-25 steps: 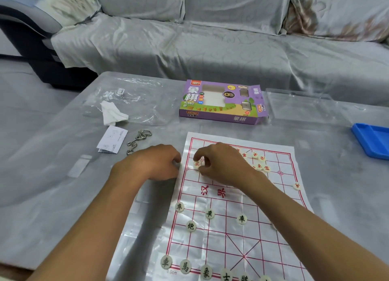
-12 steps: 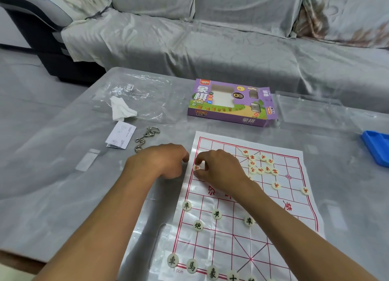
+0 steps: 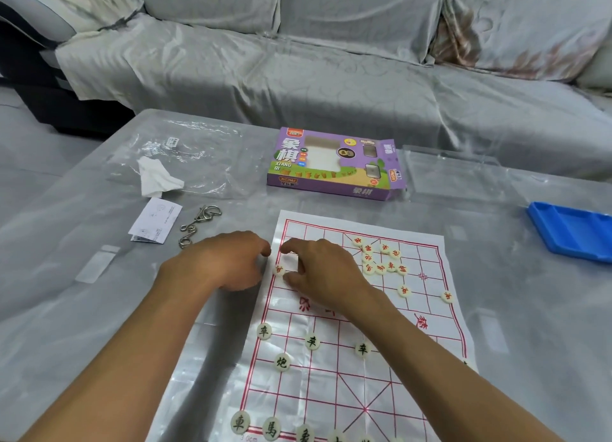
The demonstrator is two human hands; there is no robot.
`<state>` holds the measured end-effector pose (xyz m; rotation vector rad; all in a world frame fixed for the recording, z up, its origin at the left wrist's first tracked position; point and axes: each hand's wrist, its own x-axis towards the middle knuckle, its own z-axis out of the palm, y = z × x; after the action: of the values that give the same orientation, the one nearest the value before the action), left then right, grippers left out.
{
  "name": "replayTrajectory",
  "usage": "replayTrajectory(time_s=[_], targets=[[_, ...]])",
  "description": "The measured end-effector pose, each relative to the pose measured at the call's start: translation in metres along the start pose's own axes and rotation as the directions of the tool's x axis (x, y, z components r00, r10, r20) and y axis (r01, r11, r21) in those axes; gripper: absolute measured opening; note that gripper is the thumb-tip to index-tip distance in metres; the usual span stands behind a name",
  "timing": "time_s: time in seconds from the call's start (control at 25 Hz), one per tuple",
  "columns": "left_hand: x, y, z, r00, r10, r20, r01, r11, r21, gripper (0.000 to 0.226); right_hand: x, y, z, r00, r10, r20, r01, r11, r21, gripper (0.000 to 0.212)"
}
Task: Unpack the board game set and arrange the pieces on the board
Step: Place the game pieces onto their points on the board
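1. Nearest: a row of cream discs with black characters [image 3: 239, 421] along the near edge of the board sheet [image 3: 347, 392], partly cut off by the frame.
2. Farther in: three black-marked discs [image 3: 312, 342] in a line, one more [image 3: 281, 362] just below and left of them.
3. Crossing over the sheet's middle: both forearms, hiding part of the red characters printed there.
4. Left hand [image 3: 225, 262]: resting at the sheet's left margin, fingers curled under; whether anything is gripped cannot be told.
5. Right hand [image 3: 318, 269]: over the far-left squares, thumb and forefinger loosely apart around a red-marked disc [image 3: 279, 270] lying on the left border line; touching or just beside, cannot tell.
6. Right of that hand: a loose cluster of red-marked discs [image 3: 381, 259], two more [image 3: 403, 290] set singly toward the right border.
7. Left, off the sheet: metal wire puzzle [image 3: 198, 223], folded leaflet [image 3: 155, 221], crumpled white paper [image 3: 159, 176] on clear wrap.
8. Beyond: purple game box [image 3: 334, 163], flap open; blue tray [image 3: 573, 229] far right.
9. Farthest: grey-covered sofa [image 3: 331, 70].
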<state>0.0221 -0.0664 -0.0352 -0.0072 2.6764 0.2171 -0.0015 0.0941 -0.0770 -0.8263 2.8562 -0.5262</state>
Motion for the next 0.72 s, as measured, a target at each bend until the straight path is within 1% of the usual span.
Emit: replayTrajectory(time_s=[0.04, 0.12, 0.2, 0.24, 0.32, 0.36, 0.44, 0.6, 0.72], targets=[[0.001, 0.002, 0.001, 0.999, 0.016, -0.048, -0.016, 1.000, 0.011, 0.042, -0.006, 0.008, -0.011, 0.999, 0.012, -0.031, -0.011, 1.000, 0.009, 0.038], [0.004, 0.010, 0.004, 0.991, 0.064, -0.119, -0.063, 0.998, 0.015, 0.043, -0.024, 0.035, -0.037, 0.991, 0.090, -0.102, -0.083, 0.994, 0.071, 0.026], [0.007, 0.018, 0.011, 0.981, 0.134, -0.143, -0.134, 0.991, 0.007, 0.041, -0.045, 0.072, -0.058, 0.961, 0.210, -0.180, -0.183, 0.971, 0.155, 0.011], [0.010, 0.024, 0.015, 0.973, 0.175, -0.150, -0.175, 0.984, 0.015, 0.037, -0.056, 0.092, -0.065, 0.934, 0.278, -0.224, -0.233, 0.950, 0.208, 0.006], [0.015, 0.032, 0.024, 0.960, 0.230, -0.159, -0.227, 0.973, 0.035, 0.026, -0.071, 0.123, -0.073, 0.881, 0.381, -0.281, -0.313, 0.914, 0.260, 0.009], [0.017, 0.034, 0.028, 0.959, 0.237, -0.156, -0.236, 0.971, 0.025, 0.022, -0.075, 0.133, -0.074, 0.867, 0.406, -0.289, -0.337, 0.905, 0.261, 0.009], [0.019, 0.034, 0.031, 0.961, 0.241, -0.133, -0.243, 0.970, -0.001, 0.022, -0.076, 0.145, -0.071, 0.869, 0.412, -0.274, -0.352, 0.904, 0.243, 0.009], [0.023, 0.028, 0.031, 0.959, 0.265, -0.105, -0.267, 0.964, -0.008, 0.028, -0.071, 0.150, -0.061, 0.912, 0.347, -0.219, -0.315, 0.934, 0.167, 0.012], [0.023, 0.028, 0.029, 0.955, 0.281, -0.096, -0.283, 0.959, -0.009, 0.031, -0.069, 0.153, -0.059, 0.917, 0.341, -0.206, -0.320, 0.939, 0.130, 0.012]])
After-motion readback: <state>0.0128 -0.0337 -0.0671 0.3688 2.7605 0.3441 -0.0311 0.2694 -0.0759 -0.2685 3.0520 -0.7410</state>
